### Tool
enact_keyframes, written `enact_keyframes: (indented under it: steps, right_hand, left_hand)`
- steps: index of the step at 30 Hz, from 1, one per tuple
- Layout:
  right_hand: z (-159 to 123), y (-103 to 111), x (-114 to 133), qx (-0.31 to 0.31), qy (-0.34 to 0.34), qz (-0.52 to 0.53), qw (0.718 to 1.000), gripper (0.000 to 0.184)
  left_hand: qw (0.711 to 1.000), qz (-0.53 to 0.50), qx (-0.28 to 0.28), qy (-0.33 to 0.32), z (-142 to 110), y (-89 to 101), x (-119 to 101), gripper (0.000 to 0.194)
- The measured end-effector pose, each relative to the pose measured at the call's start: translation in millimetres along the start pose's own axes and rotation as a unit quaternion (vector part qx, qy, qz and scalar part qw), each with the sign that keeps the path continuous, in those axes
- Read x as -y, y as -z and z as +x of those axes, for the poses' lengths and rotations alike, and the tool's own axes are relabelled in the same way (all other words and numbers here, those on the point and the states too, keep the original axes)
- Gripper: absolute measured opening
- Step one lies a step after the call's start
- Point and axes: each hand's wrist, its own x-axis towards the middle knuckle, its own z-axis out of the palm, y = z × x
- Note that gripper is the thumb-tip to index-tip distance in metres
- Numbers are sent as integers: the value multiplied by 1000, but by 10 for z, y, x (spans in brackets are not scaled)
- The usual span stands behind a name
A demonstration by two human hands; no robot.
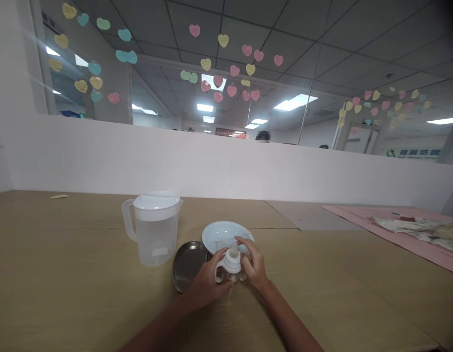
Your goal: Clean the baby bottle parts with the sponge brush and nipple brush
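Observation:
A small baby bottle with a white collar, side handles and a teat stands on the wooden table in front of me. My left hand wraps round its left side and handle. My right hand grips the right side, its fingers curled over the collar near the teat. Just behind the bottle lies a white plate. A round steel dish lies to the bottle's left, partly under my left hand.
A clear plastic jug with a white lid, holding water, stands left of the dish. A pink mat with crumpled wrappers lies at the far right. A low white partition with glass above runs along the table's back edge.

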Motion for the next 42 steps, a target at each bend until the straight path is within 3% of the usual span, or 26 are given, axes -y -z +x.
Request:
enact_keyframes:
  steps: [6,16,34,42]
  right_hand:
    - [-9,-23,-20,-48,-35,-37,998,27]
    - [-13,-29,54,33,56,-37,997,39]
    - [46,21,-2,-40,15,-69,997,29]
    - [77,22,-4,-66,-48,-71,994,25]
  left_hand:
    - [1000,4,2,-23,-8,0,0,63]
    - [1000,6,12,-14,-16,2,-35,51]
    - [1000,14,5,12,-2,-9,-28,35]
    - [1000,15,19,14,13,-15,-47,31]
